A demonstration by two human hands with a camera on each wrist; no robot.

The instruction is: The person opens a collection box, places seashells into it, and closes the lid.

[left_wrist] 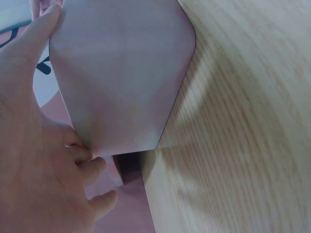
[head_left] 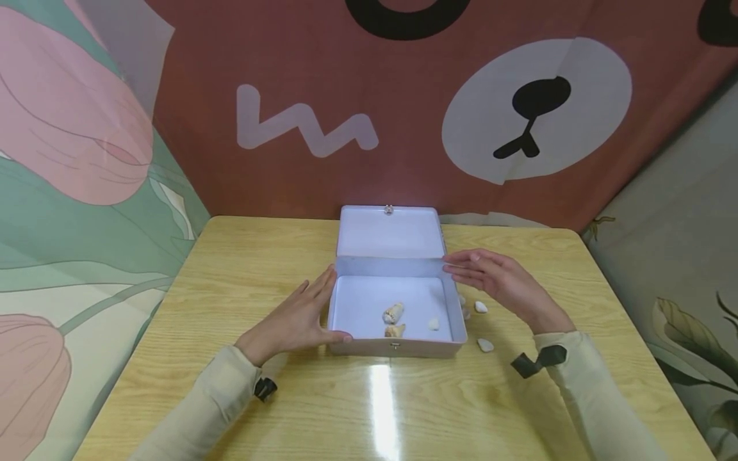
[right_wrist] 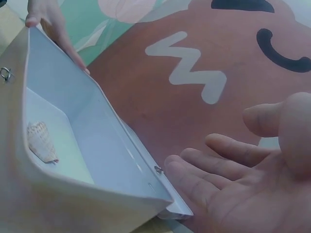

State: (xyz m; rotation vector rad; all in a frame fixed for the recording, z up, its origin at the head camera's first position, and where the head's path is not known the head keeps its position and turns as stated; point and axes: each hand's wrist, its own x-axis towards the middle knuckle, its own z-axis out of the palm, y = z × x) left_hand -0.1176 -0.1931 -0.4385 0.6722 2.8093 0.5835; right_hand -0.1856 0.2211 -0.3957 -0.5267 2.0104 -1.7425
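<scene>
A hinged metal box (head_left: pixel 369 348) stands on the table, its lid (head_left: pixel 392 232) raised at the back. Inside lie a spiral seashell (head_left: pixel 393 313), a second brownish shell (head_left: pixel 394 330) and a small white one (head_left: pixel 434 324). My left hand (head_left: pixel 291 323) grips the box's left end, thumb at the front corner and fingers toward the back; the left wrist view shows this hand (left_wrist: pixel 39 131) spanning the end wall. By the back right corner, my right hand (head_left: pixel 504 282) has its fingers extended and holds nothing. In the right wrist view its palm (right_wrist: pixel 257 184) faces the box.
Several small shells lie on the table just right of the box, among them a white shell (head_left: pixel 481 307) and another white shell (head_left: pixel 485 346). The wooden table (head_left: pixel 254 256) meets a patterned cloth backdrop (head_left: pixel 300 179) behind, with more printed cloth at both sides.
</scene>
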